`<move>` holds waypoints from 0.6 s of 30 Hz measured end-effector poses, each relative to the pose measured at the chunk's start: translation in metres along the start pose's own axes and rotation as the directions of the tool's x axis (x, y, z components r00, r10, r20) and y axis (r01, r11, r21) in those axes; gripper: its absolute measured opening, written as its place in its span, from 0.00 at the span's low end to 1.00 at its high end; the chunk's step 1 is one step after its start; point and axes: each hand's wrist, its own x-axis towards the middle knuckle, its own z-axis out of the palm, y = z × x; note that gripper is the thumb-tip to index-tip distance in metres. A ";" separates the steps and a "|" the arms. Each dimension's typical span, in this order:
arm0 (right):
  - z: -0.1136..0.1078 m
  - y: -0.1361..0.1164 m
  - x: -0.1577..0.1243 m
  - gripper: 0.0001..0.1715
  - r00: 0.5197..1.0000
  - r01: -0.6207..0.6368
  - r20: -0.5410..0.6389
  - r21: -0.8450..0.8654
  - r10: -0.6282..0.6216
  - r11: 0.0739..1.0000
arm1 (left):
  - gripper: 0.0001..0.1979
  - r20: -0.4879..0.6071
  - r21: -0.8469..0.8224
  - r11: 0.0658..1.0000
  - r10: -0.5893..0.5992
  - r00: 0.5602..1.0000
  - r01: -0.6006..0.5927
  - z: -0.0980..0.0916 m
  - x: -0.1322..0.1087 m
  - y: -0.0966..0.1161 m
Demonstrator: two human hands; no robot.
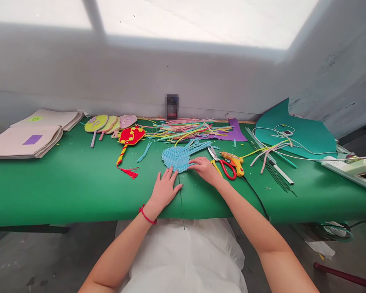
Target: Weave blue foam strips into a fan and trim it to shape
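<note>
Both hands are down flat at the near edge of the blue fan-shaped piece [179, 156], a panel of pale blue strips laid side by side on the green table [64, 183]. The left hand [164, 188] lies open, fingers spread, its fingertips just touching the piece's lower tip; it grips nothing. The right hand [205, 169] rests on the piece's right edge, fingers curled lightly down on the strips, pressing rather than pinching. A thin dark wire [181, 195] runs from under the piece toward the person, between the two hands.

This looks like the pressing and aligning step: strips being held flat against the stem. Next move, I judge, calls for steady pressure and a free hand for a tool.

Just right of the blue piece lie the red-handled scissors [224, 165] and the yellow glue gun [233, 159], both within easy reach. Behind the piece sprawls a heap of coloured strips [189, 128]. Left of it sits a red and yellow fan [130, 137] with a tassel, and further left a row of pastel fans [110, 122].
</note>
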 end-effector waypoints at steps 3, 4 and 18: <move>-0.003 -0.003 -0.009 0.17 1.000 0.020 -0.013 -0.056 -0.021 0.998 | 0.31 -0.013 -0.004 1.000 -0.001 1.000 0.001 0.001 0.000 0.000; -0.003 -0.004 -0.011 0.17 0.999 0.026 -0.021 -0.071 -0.027 0.997 | 0.31 -0.018 -0.004 1.000 -0.001 1.000 0.001 0.001 0.000 0.000; 0.013 -0.015 -0.026 0.20 0.998 0.013 0.057 -0.141 -0.005 0.990 | 0.28 -0.034 0.017 1.000 0.019 0.999 -0.019 0.001 -0.001 0.001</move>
